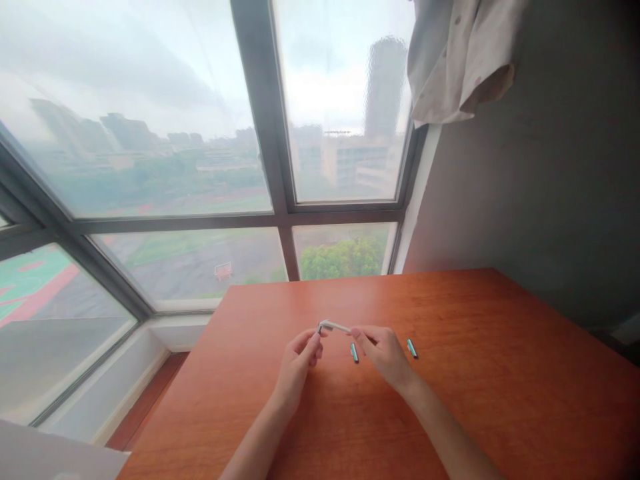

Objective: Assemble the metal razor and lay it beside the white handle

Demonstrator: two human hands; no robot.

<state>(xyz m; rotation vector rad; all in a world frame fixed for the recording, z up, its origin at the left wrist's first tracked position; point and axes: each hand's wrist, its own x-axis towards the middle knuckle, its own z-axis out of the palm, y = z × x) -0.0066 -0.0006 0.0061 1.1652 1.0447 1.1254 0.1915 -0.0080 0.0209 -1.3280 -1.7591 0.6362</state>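
Note:
Above the middle of the table, both my hands are closed on a razor. My right hand (377,347) pinches the lower end of its slim white-silver handle (337,327). At the handle's other end, the fingers of my left hand (304,353) are closed around a small dark razor head (320,329); my fingers partly hide it, and I cannot tell whether it is joined to the handle. Below the handle, beside my right fingers, lies a razor cartridge (355,353) with a teal strip. A second razor cartridge (412,349) lies right of my right hand.
The brown wooden table (450,300) spreads under my hands and reaches the window frame (283,213). At the right is a grey wall (525,187), with a light cloth garment (460,60) hanging near the window. A white ledge (135,373) runs along the left.

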